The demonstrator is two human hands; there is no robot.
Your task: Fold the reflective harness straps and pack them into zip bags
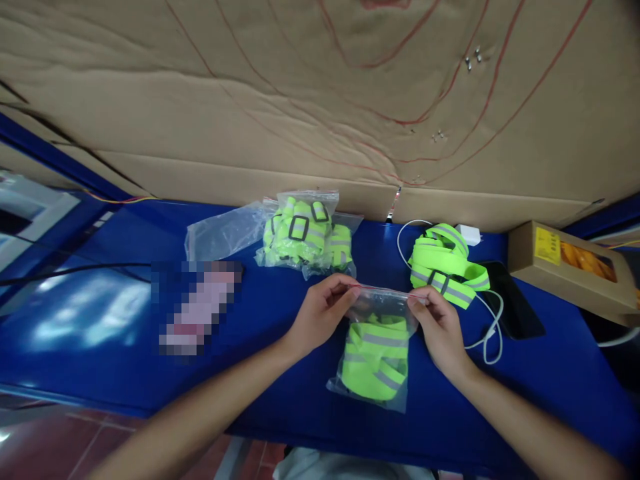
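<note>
A clear zip-lock bag (385,303) with a red-lined top edge hangs between my two hands near the table's front. Inside it lies a folded neon-yellow reflective strap (375,360) with grey stripes. My left hand (325,310) pinches the bag's upper left corner. At the upper right corner, my right hand (440,327) grips the bag between thumb and fingers. Behind them sits a pile of bagged reflective straps (303,233) with black buckles. A loose reflective strap (445,263) with a black buckle lies coiled just beyond my right hand.
On the blue table (270,300), an empty clear bag (225,233) lies left of the pile. A black phone (515,300), a white cable (493,333), a white charger (469,234) and a cardboard box (570,267) are at the right. Cardboard (250,147) covers the back. A pixelated object (200,310) lies left.
</note>
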